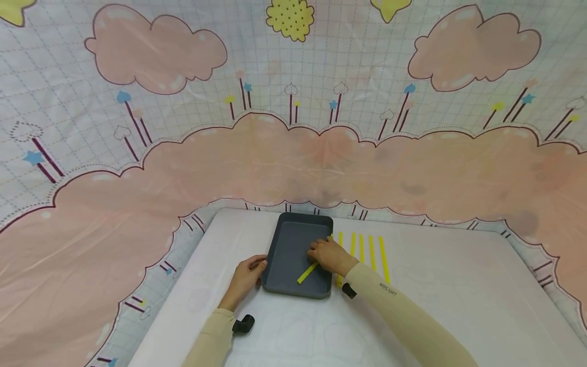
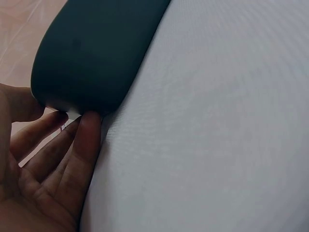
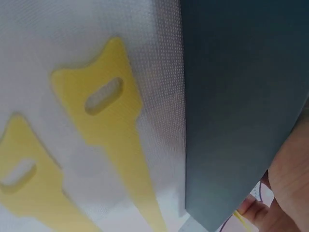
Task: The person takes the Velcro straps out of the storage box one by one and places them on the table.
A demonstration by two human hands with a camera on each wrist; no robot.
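A dark grey rectangular tray [image 1: 293, 239] lies on the white table. My left hand [image 1: 247, 278] holds its left side near the front corner; in the left wrist view, the thumb is at the rim and the fingertips [image 2: 89, 128] meet the outer wall. Over the tray's right half, my right hand [image 1: 332, 256] pinches a yellow hook-and-loop cable tie [image 1: 307, 273], which slants across the tray. Its grip is mostly hidden in the right wrist view. Beside the tray lie several more yellow cable ties [image 1: 372, 252], their slotted heads [image 3: 99, 116] toward me.
The white tabletop [image 1: 440, 290] extends to both sides of the tray. A patterned cloth [image 1: 293, 163] with clouds rises behind the table and around its sides. Black wrist straps with cameras [image 1: 244, 323] sit on both sleeved forearms.
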